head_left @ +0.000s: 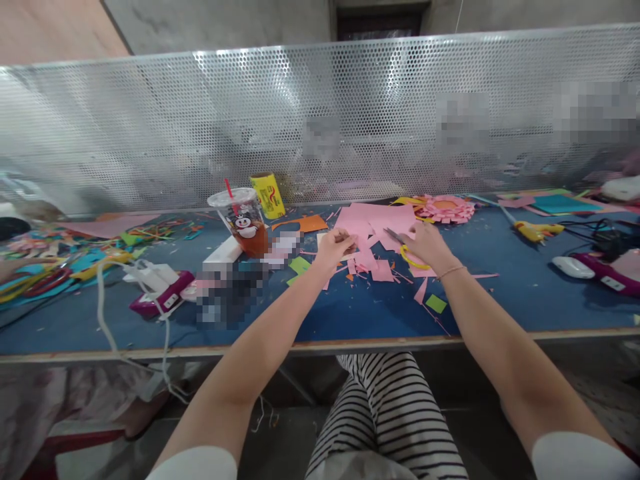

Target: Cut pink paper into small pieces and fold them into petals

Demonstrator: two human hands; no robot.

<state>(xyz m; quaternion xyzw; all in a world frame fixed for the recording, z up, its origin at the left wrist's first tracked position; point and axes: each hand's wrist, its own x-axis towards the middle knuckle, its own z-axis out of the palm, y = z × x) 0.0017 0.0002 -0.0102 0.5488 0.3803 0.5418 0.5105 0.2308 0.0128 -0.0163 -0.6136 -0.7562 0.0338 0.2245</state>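
Observation:
Pink paper sheets [383, 217] lie near the back of the blue table, with small pink cut pieces [383, 271] in front of them. My left hand [336, 247] is at the left edge of the pink paper, its fingers pinched on a small piece of pink paper. On the right, my right hand [429, 245] is closed around scissors with yellow handles [411, 259]. The scissor blades point left over the pink paper. Behind my right hand sits a ruffled pink paper ring [450, 209].
A drink cup [245, 223] with a red straw and a yellow roll [269, 195] stand left of the paper. Purple power strips [163, 295] with white cables lie left and right. A yellow glue gun [537, 231] lies right; perforated metal [280, 113] rises behind.

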